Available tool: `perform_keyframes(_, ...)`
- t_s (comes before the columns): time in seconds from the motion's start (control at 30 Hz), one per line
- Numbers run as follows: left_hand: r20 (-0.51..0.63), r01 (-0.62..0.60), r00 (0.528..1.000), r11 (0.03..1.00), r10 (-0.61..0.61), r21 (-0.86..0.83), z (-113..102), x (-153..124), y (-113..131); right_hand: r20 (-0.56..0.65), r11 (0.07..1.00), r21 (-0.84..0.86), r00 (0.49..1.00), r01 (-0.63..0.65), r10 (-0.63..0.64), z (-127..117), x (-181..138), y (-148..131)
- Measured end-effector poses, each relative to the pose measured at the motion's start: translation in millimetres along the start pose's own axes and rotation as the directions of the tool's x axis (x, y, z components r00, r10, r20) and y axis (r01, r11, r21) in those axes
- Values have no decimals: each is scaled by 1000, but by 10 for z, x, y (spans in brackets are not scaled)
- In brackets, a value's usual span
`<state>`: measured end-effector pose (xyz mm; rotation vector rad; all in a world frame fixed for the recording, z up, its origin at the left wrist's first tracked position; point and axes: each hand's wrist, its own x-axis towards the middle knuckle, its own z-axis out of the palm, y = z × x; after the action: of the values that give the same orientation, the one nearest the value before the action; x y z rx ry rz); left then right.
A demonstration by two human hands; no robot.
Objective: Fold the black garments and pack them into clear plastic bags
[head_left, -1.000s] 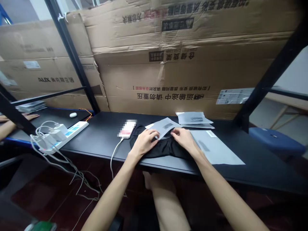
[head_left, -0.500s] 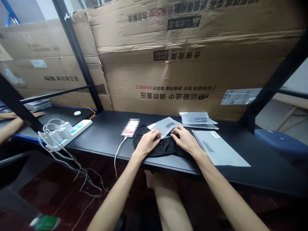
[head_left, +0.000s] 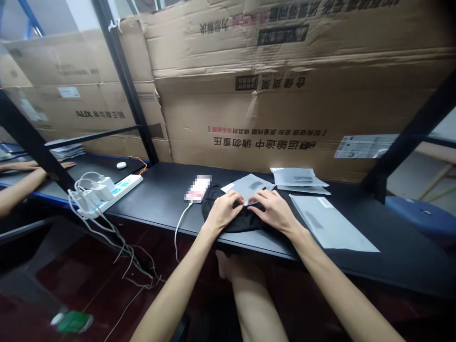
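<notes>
A frosted plastic bag (head_left: pixel 251 183) with a dark printed patch lies on a bunched black cloth (head_left: pixel 239 226) near the front of the desk. My left hand (head_left: pixel 225 209) has its fingers closed at the bag's near edge. From the other side, my right hand (head_left: pixel 272 209) pinches the same edge, its fingertips almost meeting those of the left. Both hands rest over the black cloth, which they partly hide. Just right of my right hand lies a larger flat frosted bag (head_left: pixel 333 223). Behind it is a small stack of frosted bags (head_left: pixel 297 178).
A blurred-out phone-like item (head_left: pixel 198 189) with a white cable lies left of the cloth. Further left stands a white power strip (head_left: pixel 123 187) with several chargers. A co-worker's arm (head_left: pixel 24 187) shows at far left. Cardboard (head_left: pixel 199 104) walls the back; a blue stool (head_left: pixel 420 211) stands right.
My right hand has moved left and nearer to my left hand along the bag's near edge. The whole view has shifted slightly.
</notes>
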<state>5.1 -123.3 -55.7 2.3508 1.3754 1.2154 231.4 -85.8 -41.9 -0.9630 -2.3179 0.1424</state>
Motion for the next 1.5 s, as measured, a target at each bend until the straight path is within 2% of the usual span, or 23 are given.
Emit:
perform_keyframes(0.2, -20, -8, 1000, 999, 9, 35, -19, -19, 10, 46, 997, -21, 997, 70, -69, 150, 54, -41)
perform_keyframes(0.33, -15, -11, 1000, 1000, 11, 28, -50, -34, 10, 47, 990, -112, 996, 84, -79, 93, 52, 16)
perform_keyframes(0.53, -31, 6, 999, 999, -7, -37, -55, -57, -10, -25, 993, -121, 1000, -4, 1, -9, 50, 168)
perform_keyframes(0.63, -45, 2, 999, 998, -5, -61, -47, -61, -24, -32, 991, -135, 999, 10, -15, -53, 59, 247)
perform_keyframes(0.7, -49, 6, 999, 998, -9, -70, -49, -60, -25, -23, 977, -211, 998, 46, -51, -96, 65, 309)
perform_keyframes(0.77, -46, 9, 999, 996, -13, -83, -59, -59, -16, 1, 927, -360, 993, 107, -114, -153, 69, 390)
perform_keyframes(0.83, -45, 13, 999, 995, -18, -103, -74, -59, -2, 27, 837, -520, 983, 171, -184, -220, 73, 495)
perform_keyframes(0.97, -56, 29, 998, 990, -37, -141, -102, -69, 4, 47, 708, -673, 967, 215, -250, -351, 52, 738)
perform_keyframes(1.13, -92, 49, 994, 990, -62, -135, -116, -83, -43, 24, 702, -700, 987, 130, -158, -429, -57, 909)
perform_keyframes(1.37, -91, 70, 992, 981, -87, -180, -101, -79, -96, -64, 700, -714, 997, -15, -43, -427, -124, 837)
perform_keyframes(1.5, -95, 60, 992, 973, -83, -221, -86, -69, -125, -36, 716, -698, 997, 21, -65, -383, -118, 753)
